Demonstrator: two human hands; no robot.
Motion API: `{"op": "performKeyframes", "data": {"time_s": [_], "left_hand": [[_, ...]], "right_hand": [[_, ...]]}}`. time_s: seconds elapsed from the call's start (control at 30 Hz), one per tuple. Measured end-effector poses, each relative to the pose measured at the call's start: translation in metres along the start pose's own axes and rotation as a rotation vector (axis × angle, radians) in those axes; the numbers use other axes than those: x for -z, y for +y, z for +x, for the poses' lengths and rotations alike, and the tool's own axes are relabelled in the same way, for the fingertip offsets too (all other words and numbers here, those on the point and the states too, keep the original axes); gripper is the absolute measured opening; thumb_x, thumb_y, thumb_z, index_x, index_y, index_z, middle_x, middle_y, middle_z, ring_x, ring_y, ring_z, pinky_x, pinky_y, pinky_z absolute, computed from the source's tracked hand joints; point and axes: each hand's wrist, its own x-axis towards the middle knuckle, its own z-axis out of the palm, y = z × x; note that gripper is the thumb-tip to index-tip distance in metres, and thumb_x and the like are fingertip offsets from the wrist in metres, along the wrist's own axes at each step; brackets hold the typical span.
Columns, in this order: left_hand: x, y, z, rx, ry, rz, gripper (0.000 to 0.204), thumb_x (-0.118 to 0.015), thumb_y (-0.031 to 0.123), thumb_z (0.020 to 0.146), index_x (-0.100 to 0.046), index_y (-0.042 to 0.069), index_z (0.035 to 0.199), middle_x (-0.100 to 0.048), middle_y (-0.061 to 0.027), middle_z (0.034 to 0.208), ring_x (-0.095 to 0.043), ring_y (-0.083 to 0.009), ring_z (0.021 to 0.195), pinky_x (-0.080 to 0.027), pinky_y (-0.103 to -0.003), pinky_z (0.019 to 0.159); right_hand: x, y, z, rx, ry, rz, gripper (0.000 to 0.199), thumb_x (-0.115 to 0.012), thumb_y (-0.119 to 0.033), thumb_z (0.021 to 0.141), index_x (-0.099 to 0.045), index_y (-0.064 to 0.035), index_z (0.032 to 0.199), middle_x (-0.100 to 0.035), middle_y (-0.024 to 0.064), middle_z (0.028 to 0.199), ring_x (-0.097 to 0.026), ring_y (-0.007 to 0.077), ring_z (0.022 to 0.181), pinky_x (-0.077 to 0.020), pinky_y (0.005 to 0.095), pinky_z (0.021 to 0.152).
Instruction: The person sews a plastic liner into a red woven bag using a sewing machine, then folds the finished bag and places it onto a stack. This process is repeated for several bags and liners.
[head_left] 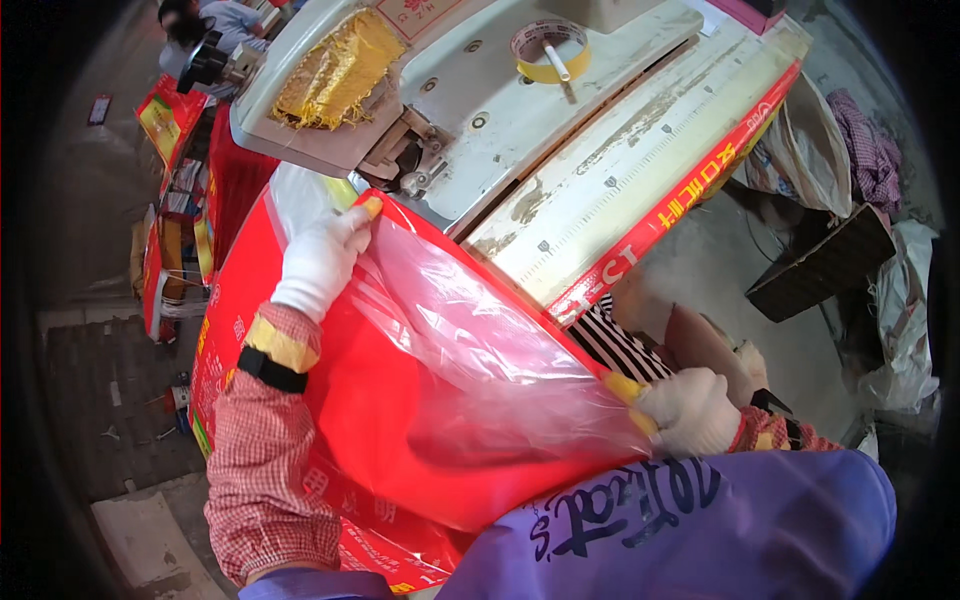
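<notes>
Stacks of red printed bags (165, 250) stand far left on the floor, and beyond them at the top edge another person (205, 25) sits bent over. Moving in, the left hand (320, 262), in a white glove with yellow fingertips, reaches up and its grip is pinched shut on the top edge of the big red bag (400, 450), right where the clear plastic liner (470, 350) comes out of it. That bag lies slanted across the lap, its mouth pushed up against the sewing machine head (400, 150). A checked sleeve (265, 450) with a black wristband covers the forearm. On top of the machine sits a yellow fringed cloth (335, 70). Across the grey counter (560, 100) lies a roll of yellow tape (548, 50), a white stick resting through it. A worn ruler strip with a red edge (660, 190) runs along the counter's front. Lower right, the right hand (690, 410), gloved the same, is closed tight on the bag's other corner, liner bunched in the grip. A purple garment (720, 530) fills the bottom edge. Further right, a dark board (820, 265) and white sacks (905, 320) sit on the floor.
</notes>
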Motion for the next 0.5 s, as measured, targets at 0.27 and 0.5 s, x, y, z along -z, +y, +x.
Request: {"op": "performKeyframes", "data": {"time_s": [0.27, 0.5], "left_hand": [[-0.014, -0.078, 0.075, -0.012, 0.362, 0.396, 0.016, -0.053, 0.017, 0.08, -0.064, 0.007, 0.086, -0.063, -0.0167, 0.081, -0.061, -0.0339, 0.078, -0.049, -0.041, 0.067], [0.119, -0.08, 0.097, 0.075, 0.322, 0.533, 0.02, -0.052, 0.012, 0.079, -0.06, 0.009, 0.097, -0.062, -0.0192, 0.096, -0.058, -0.0365, 0.091, -0.048, -0.042, 0.075]], "right_hand": [[0.001, -0.034, 0.066, 0.097, 0.259, -0.145, 0.021, -0.049, -0.027, 0.085, -0.061, -0.0099, 0.083, -0.062, 0.0082, 0.069, -0.061, 0.0247, 0.058, -0.047, 0.0367, 0.043], [0.052, -0.095, 0.192, 0.371, 0.763, -0.307, 0.017, -0.052, -0.016, 0.077, -0.063, -0.0106, 0.09, -0.059, 0.0074, 0.063, -0.059, 0.0239, 0.053, -0.0465, 0.035, 0.045]]}}
